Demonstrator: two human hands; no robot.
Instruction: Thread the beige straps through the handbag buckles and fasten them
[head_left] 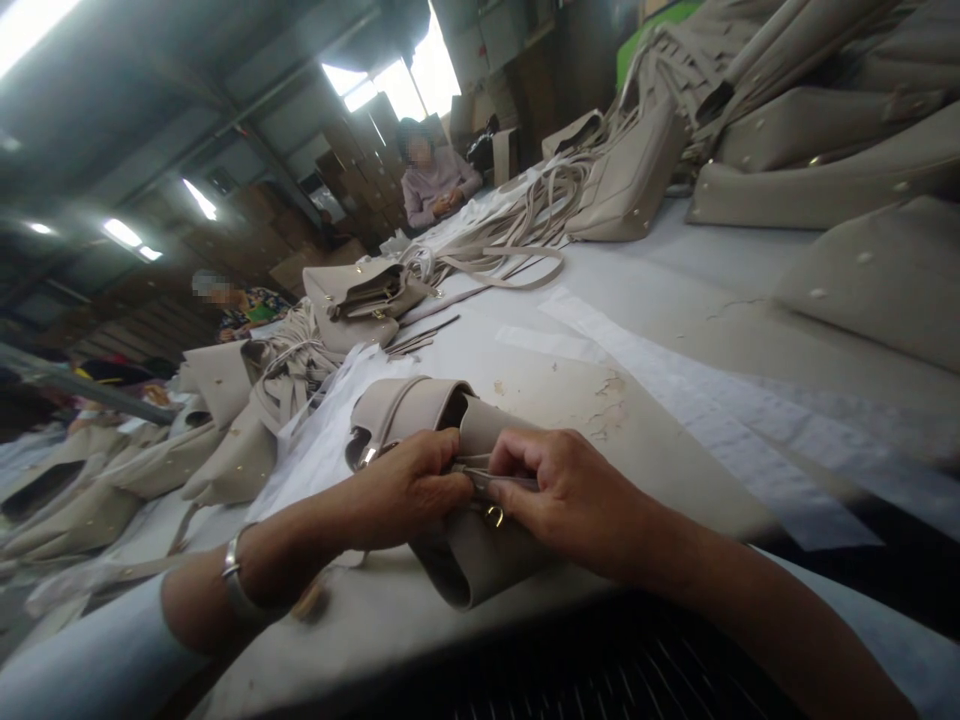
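Note:
A beige handbag [495, 570] with gold hardware lies on the table in front of me, its dark inside partly showing. My left hand [420, 480] pinches a narrow beige strap [480, 478] at the bag's opening, thumb against forefinger. Close beside it, my right hand [559, 490] grips the same strap between thumb and bent fingers. A gold ring [493, 516] hangs just below the strap. Part of the strap is covered by my fingers. To the left of my hands, a gold buckle [367, 456] shows on the bag.
Beige bags [817, 185] are heaped at the right, and more bags [232, 450] lie at the left. Loose straps [525, 210] tangle beyond the handbag. White paper strips [675, 400] lie on the table [660, 290]. Two people sit at the far side.

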